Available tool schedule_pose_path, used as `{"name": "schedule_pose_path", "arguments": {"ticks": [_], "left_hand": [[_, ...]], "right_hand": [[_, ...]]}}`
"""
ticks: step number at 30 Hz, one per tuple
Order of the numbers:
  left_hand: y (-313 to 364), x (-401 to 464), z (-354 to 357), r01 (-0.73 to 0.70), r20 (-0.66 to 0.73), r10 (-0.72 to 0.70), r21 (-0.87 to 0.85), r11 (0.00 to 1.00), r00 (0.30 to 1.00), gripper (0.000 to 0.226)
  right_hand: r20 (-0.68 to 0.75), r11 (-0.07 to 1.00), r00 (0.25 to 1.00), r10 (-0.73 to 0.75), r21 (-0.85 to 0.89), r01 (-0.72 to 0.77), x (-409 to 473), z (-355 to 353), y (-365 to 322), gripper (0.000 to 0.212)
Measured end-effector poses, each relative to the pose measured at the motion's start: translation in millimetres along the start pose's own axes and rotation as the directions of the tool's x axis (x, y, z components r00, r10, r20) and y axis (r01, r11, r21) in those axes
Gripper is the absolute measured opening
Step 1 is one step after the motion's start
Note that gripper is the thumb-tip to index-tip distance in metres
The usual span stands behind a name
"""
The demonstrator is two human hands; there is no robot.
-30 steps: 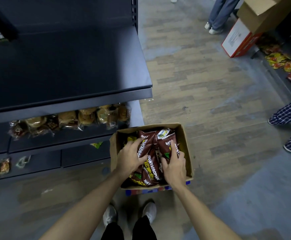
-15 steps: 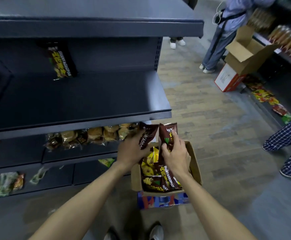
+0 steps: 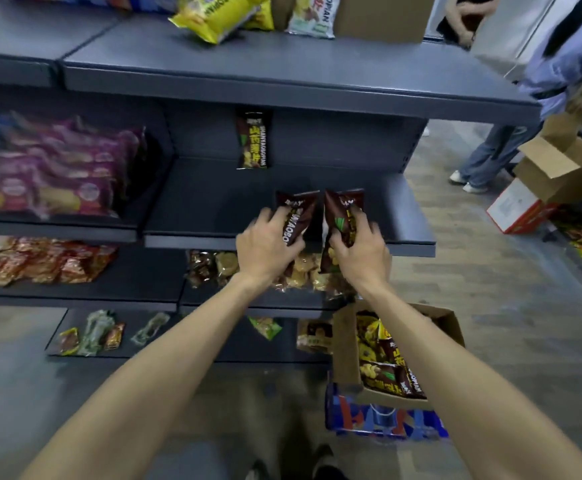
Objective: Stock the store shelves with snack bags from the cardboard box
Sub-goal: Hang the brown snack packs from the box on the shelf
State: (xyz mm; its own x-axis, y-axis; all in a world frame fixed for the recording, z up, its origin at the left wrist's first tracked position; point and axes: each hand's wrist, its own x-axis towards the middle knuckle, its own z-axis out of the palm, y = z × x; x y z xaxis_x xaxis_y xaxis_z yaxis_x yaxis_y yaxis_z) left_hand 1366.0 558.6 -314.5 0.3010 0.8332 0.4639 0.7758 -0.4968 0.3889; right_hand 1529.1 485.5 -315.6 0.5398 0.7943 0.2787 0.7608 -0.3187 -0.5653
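My left hand [image 3: 265, 247] grips a dark brown snack bag [image 3: 296, 216] and my right hand [image 3: 360, 249] grips a second brown snack bag [image 3: 341, 216]. Both bags are held upright at the front edge of a dark grey middle shelf [image 3: 213, 202]. One matching brown bag [image 3: 252, 140] stands against that shelf's back wall. Down at the lower right, the open cardboard box [image 3: 346, 348] sits on a blue carton and holds more brown and yellow bags [image 3: 386, 362].
Purple bags [image 3: 57, 168] fill the shelf to the left. Biscuit packs [image 3: 220, 268] and red packs [image 3: 47, 261] lie on lower shelves. Yellow bags [image 3: 213, 12] sit on top. A person [image 3: 559, 81] stands in the aisle at the right beside open boxes [image 3: 559, 164].
Both hands lifted a brown bag each out of the box and up to the middle shelf's front edge. My view rose from the floor to the shelves.
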Motion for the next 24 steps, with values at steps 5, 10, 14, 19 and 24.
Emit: {"name": "schedule_pose_path", "arguments": {"ticks": [5, 10, 14, 19, 24], "left_hand": [[-37, 25, -8, 0.037, -0.06, -0.029, 0.134, 0.99, 0.998, 0.05], [-57, 50, 4, 0.036, -0.114, -0.013, 0.201, 0.979, 0.993, 0.047], [-66, 73, 20, 0.091, -0.159, -0.05, 0.26, 0.961, 0.986, 0.051], [-69, 105, 48, 0.135, -0.076, -0.121, 0.211, 0.968, 0.99, 0.057], [-83, 141, 81, 0.15, -0.031, -0.147, 0.246, 0.958, 0.989, 0.059]], "right_hand": [[0.023, 0.998, 0.998, -0.059, -0.025, 0.06, 24, 27, -39, 0.057], [0.05, 0.993, 0.994, -0.099, -0.059, 0.102, 55, 53, -51, 0.058], [0.039, 0.994, 0.993, -0.108, -0.014, 0.109, 85, 70, -54, 0.055], [0.002, 0.995, 0.995, -0.095, 0.019, 0.095, 128, 94, -46, 0.058], [-0.001, 0.993, 0.994, -0.11, 0.04, 0.11, 171, 127, -34, 0.059]]}}
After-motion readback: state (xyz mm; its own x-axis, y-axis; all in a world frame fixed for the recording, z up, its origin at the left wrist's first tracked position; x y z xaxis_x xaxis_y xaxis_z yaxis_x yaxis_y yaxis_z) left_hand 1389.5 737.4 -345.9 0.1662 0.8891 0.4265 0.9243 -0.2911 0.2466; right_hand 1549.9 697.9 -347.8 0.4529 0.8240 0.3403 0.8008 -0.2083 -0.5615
